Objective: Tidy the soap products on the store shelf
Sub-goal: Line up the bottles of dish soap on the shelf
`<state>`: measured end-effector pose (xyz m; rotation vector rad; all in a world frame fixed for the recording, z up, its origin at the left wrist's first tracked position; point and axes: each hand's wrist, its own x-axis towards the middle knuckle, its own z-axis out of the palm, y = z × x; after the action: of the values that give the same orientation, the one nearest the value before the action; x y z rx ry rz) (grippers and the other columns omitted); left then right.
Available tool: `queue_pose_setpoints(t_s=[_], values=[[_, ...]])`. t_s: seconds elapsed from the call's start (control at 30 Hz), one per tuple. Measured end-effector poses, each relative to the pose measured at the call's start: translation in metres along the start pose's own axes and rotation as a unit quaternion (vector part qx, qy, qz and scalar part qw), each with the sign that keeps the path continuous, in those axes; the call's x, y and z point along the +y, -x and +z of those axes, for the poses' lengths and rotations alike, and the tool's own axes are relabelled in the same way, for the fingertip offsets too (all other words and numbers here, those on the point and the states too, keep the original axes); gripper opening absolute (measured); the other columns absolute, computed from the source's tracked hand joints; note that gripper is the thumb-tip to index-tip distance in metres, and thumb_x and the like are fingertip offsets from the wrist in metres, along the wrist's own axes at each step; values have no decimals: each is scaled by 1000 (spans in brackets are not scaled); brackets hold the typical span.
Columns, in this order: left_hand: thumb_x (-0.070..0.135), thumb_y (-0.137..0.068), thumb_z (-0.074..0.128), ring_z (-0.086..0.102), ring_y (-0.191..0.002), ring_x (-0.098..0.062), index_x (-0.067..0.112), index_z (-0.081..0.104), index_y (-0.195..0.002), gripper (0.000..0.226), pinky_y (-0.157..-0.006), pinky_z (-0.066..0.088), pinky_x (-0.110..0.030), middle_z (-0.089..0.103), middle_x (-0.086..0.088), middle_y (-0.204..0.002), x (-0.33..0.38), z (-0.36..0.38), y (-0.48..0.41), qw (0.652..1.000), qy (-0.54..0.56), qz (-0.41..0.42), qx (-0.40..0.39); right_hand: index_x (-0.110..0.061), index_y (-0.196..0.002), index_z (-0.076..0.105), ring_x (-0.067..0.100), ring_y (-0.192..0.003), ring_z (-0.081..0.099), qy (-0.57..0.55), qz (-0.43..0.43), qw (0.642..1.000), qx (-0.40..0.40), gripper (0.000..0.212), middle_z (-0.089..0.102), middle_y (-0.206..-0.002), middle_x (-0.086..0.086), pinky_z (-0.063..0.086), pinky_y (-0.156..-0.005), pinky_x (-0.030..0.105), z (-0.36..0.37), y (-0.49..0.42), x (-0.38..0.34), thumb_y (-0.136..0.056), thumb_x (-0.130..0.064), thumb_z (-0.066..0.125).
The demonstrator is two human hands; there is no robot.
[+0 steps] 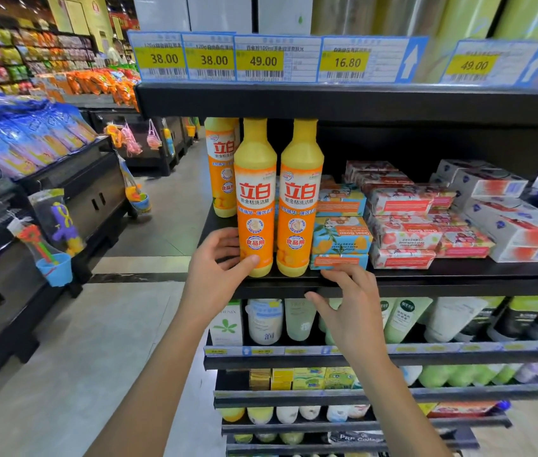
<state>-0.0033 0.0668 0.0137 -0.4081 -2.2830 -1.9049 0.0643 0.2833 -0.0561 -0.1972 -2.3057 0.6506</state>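
Head view: soap shelf, 2 hands.
Left hand grips bottle at base (thumb in front); right hand spread, holding nothing.

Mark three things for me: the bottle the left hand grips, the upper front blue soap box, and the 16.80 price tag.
Gripped bottle (pixel 255 206): head view, middle of its orange label.
Upper front blue soap box (pixel 341 237): head view, its front face.
16.80 price tag (pixel 346 62): head view, its yellow price panel.

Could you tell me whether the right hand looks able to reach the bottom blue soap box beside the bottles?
Probably yes: the right hand hovers open just in front of the bottom blue soap box, with nothing between them.
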Motion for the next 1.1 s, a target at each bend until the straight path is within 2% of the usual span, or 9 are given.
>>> queue_pose_setpoints(t_s=[0.2,0.3,0.43,0.5,0.6,0.73,0.87,0.97,1.1], values=[[18,-82,85,69,-104,-7,21,59,-128,53,-89,59,-26,70,7,-115,0,2,-2,1000,-8,0,-10,-10,-114,75,23,-113,52,-12,7,1000,-3,43,63,-115,3,48,-100,40,1,1,0,-77,-29,89],[22,-86,81,69,-102,-3,24,59,-127,47,-85,58,-20,70,10,-113,3,-5,-3,1000,-10,-4,-20,-10,-114,75,21,-113,50,-16,6,1000,-3,44,63,-116,2,45,-101,35,1,2,1,-77,-28,89],[23,-95,70,67,-104,-7,21,62,-126,32,-92,55,-29,69,9,-109,8,-23,-24,998,-9,-17,53,-10,-113,75,21,-114,51,-12,6,1000,-2,44,64,-116,2,42,-101,32,2,1,1,-76,-29,90],[25,-95,71,65,-104,-8,19,61,-130,36,-85,52,-21,67,10,-109,10,-30,-48,996,-26,-19,87,-10,-113,75,19,-114,49,-9,5,1000,-1,44,64,-116,3,40,-101,30,1,1,0,-76,-29,90],[31,-92,75,61,-114,-14,17,54,-141,55,-79,45,-15,63,0,-131,12,-31,-87,993,-40,-33,106,-10,-114,74,17,-114,48,-11,9,1000,-4,45,64,-115,2,38,-102,29,0,1,1,-77,-29,90],[31,-88,79,53,-134,-24,15,43,-151,75,-108,48,-40,53,-7,-149,6,-27,-132,996,-32,-53,66,-9,-114,75,19,-113,50,-11,6,1000,-5,46,64,-114,2,39,-101,30,0,1,0,-75,-28,91],[29,-87,81,57,-131,-24,14,48,-148,70,-100,46,-34,58,-6,-145,-3,-18,-156,995,-63,-53,59,-10,-114,74,17,-113,49,-13,4,1000,-4,46,63,-114,0,39,-101,29,0,0,0,-76,-29,90],[29,-88,80,56,-133,-25,15,47,-149,70,-110,47,-43,58,-5,-146,-8,-15,-164,993,-65,-61,72,-10,-114,74,16,-113,48,-10,2,1000,-1,46,63,-114,1,40,-101,30,0,1,0,-75,-28,91],[26,-91,77,55,-134,-26,16,46,-150,67,-112,46,-51,58,-6,-146,-9,-13,-170,993,-68,-69,67,-11,-113,74,15,-113,47,-9,2,1000,-2,45,63,-114,0,40,-100,30,1,1,1,-75,-29,91]])
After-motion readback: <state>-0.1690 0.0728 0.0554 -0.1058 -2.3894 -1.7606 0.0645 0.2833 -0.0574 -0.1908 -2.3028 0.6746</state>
